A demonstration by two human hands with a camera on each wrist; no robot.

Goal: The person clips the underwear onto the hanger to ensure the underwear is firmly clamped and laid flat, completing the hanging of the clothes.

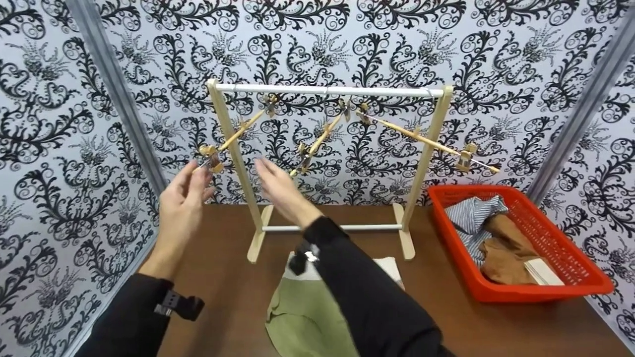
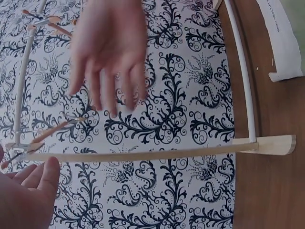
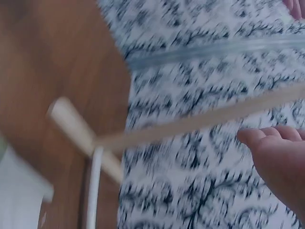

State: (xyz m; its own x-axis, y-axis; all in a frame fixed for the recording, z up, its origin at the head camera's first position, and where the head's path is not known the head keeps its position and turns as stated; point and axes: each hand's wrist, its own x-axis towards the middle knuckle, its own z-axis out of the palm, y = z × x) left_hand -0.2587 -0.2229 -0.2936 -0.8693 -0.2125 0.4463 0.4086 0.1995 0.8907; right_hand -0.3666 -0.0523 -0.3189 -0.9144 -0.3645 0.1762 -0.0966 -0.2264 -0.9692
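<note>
Three wooden clip hangers hang from the white top bar of a small rack (image 1: 419,163). At the left, my left hand (image 1: 183,203) pinches the near end of the left hanger (image 1: 241,131), beside its clip (image 1: 212,157). My right hand (image 1: 283,191) is in the air between the rack's left post and the middle hanger (image 1: 325,135), fingers straight and holding nothing. In the left wrist view the right hand (image 2: 110,57) shows its palm, fingers extended. The right hanger (image 1: 421,139) hangs slanted, with a clip near each end.
An olive-green garment (image 1: 302,317) with a white top edge lies on the brown table (image 1: 223,277), partly hidden under my right sleeve. To the right stands a red basket (image 1: 466,263) holding a striped cloth (image 1: 471,218) and a brown cloth (image 1: 506,253). Patterned walls enclose the table.
</note>
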